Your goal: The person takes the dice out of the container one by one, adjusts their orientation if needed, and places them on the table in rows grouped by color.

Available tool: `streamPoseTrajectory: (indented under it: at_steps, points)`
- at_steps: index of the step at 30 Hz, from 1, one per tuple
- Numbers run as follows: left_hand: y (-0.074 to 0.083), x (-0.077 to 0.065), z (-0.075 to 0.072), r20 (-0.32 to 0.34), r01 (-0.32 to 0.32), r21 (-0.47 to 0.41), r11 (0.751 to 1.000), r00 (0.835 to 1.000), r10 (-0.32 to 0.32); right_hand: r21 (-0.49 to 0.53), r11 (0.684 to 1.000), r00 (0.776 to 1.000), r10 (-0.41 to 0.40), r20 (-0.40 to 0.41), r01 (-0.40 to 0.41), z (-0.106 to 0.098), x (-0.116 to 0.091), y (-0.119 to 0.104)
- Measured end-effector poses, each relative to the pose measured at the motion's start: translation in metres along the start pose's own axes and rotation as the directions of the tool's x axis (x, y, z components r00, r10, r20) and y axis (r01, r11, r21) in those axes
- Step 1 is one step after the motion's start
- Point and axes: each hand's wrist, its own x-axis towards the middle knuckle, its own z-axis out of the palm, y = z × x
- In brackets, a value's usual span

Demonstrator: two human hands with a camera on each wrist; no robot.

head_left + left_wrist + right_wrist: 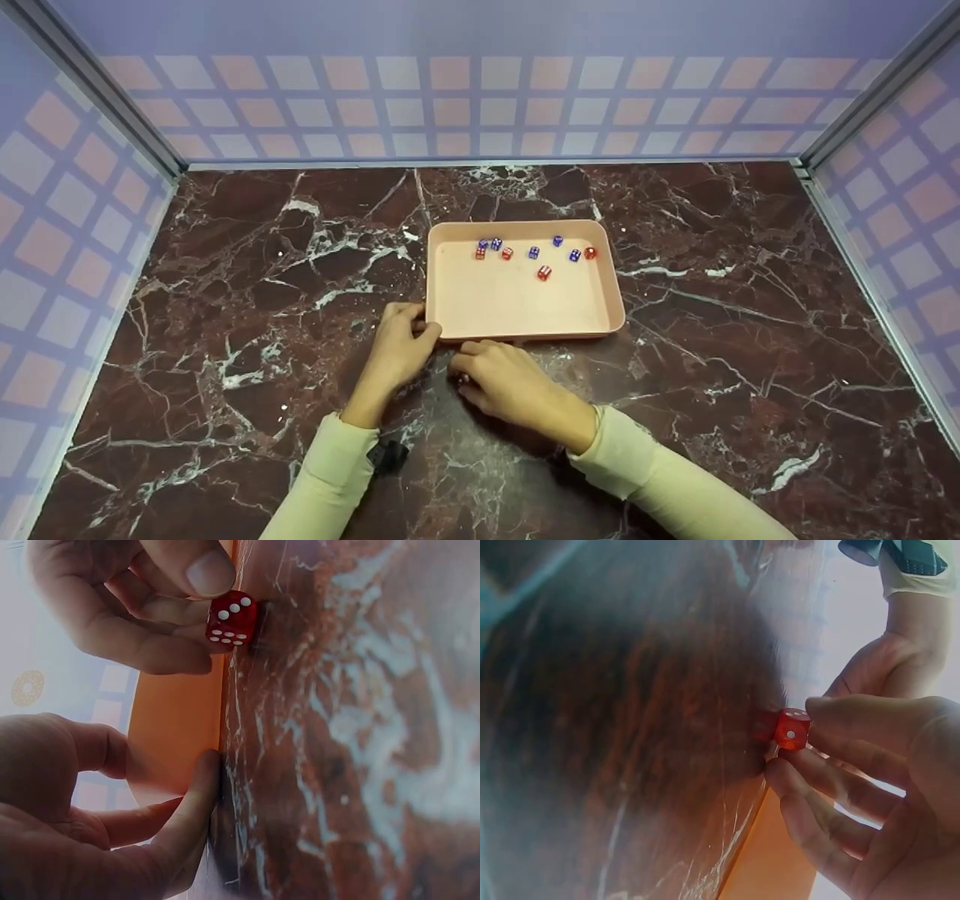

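A shallow peach-coloured tray [525,335] lies on the marble-patterned table, with several red and blue dice inside it, mostly toward its far side. One red die [544,273] sits nearer the middle. My left hand [401,341] holds the tray's near left corner, its thumb at the front and its fingers along the left side. Just in front of the tray's near wall, my right hand [510,382] pinches a red die [231,619] between thumb and fingers, low by the tabletop. In the right wrist view the same die [792,729] shows at the fingertips.
Dark red marble-patterned table [712,337] surrounds the tray. Checked panels [480,112] stand along the back and both sides. A dark device [388,455] is at the left wrist.
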Motion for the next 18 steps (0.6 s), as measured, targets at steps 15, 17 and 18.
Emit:
streamPoseTrajectory:
  at_steps: [15,17,18]
  points:
    - [0.004,-0.001,-0.001,-0.001,-0.006,0.039,0.999,1.0,0.006,0.11,0.993,0.994,-0.036,-0.103,0.047,-0.017,-0.005,0.005]
    - [0.005,-0.001,-0.001,-0.004,-0.008,0.042,0.999,1.0,0.008,0.119,0.991,0.99,-0.043,-0.134,0.059,-0.021,-0.005,0.007]
    - [0.005,-0.002,-0.001,-0.005,-0.008,0.041,0.999,1.0,0.009,0.124,0.99,0.988,-0.043,-0.15,0.062,-0.023,-0.005,0.009]
